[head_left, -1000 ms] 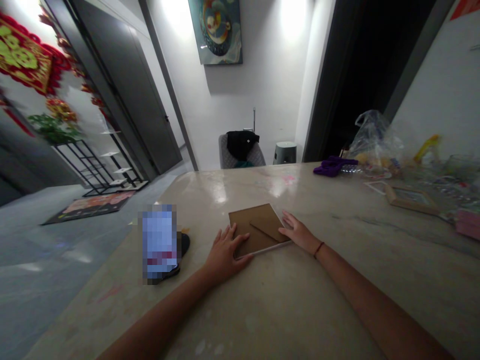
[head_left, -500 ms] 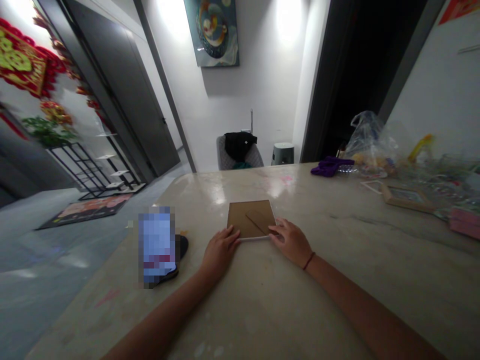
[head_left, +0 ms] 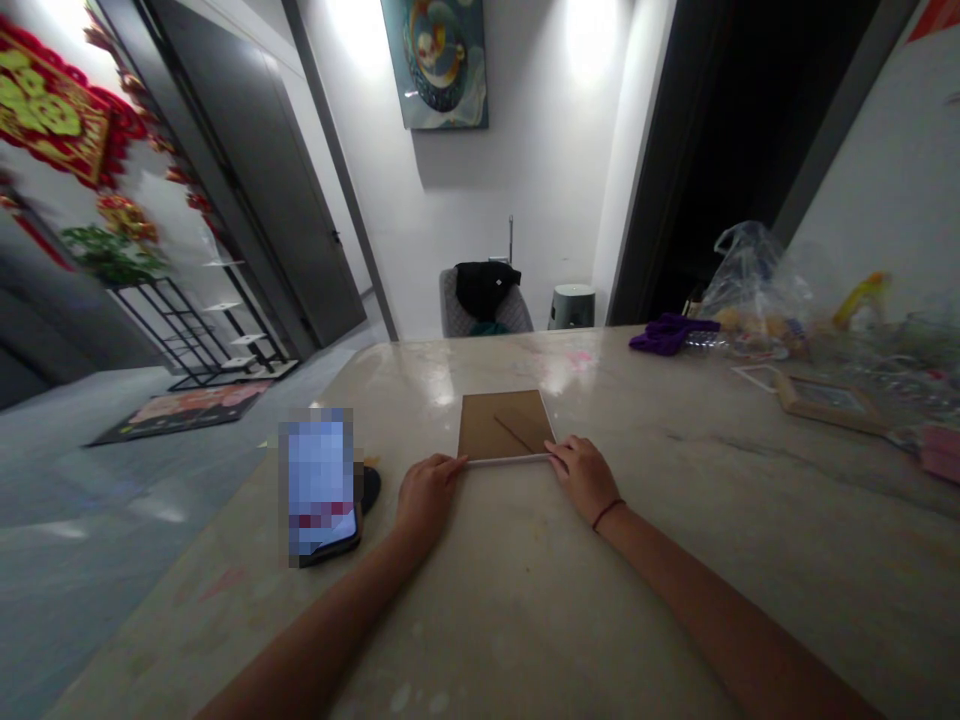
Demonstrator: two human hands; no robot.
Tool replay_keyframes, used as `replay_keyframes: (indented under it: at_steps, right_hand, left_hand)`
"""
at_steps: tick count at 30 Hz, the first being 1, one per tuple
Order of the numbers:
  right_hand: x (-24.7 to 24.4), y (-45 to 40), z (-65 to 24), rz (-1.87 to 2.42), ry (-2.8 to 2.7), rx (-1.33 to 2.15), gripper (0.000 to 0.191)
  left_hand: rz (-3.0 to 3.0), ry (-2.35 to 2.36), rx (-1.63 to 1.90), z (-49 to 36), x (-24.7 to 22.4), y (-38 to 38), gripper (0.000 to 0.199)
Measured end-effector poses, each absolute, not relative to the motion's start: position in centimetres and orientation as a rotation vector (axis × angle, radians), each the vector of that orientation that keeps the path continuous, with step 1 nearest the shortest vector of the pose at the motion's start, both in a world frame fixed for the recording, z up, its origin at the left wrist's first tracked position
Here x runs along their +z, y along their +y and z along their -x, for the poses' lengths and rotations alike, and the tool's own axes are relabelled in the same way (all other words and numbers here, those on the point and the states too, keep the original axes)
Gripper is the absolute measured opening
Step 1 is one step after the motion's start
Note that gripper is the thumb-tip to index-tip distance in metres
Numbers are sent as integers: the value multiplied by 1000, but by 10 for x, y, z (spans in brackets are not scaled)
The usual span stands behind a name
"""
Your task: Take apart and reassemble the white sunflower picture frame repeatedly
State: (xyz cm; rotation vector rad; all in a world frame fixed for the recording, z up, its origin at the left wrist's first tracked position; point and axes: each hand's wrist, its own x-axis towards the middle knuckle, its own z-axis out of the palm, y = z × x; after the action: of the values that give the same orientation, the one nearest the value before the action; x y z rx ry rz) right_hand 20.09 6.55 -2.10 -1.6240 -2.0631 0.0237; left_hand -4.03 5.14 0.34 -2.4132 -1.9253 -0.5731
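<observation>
A picture frame [head_left: 504, 424] with a brown back board and a thin white rim lies back side up on the table in front of me. A narrow stand flap [head_left: 513, 435] runs slantwise across the board. My left hand [head_left: 430, 490] grips the near left corner, its fingers closed at the edge. At the near right corner, my right hand [head_left: 587, 478] pinches the rim between thumb and fingers. A dark band circles the right wrist. The undersides of the fingers are hidden.
Left of my hands stands a lit phone [head_left: 322, 485], its screen blurred out. To the right are a wooden frame [head_left: 829, 402], a purple cloth [head_left: 667, 334] and a clear plastic bag [head_left: 757, 295]. A chair [head_left: 487, 300] stands beyond the marble table [head_left: 495, 620].
Both hands have drawn back from the board's face to the frame's near corners, the left hand shifting left. More of the back board shows.
</observation>
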Motion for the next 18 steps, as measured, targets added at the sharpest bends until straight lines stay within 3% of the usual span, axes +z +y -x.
replay_keyframes:
  at_steps: [12,18]
  right_hand:
    - [-22,66,-207,1674,-1885,-226,57]
    - [-27,60,-215,1775,-1962,-161,77]
  left_hand:
    - [2153,-1795,-824,44,-1,52,51]
    - [2167,-1951,-534,42,2,50,64]
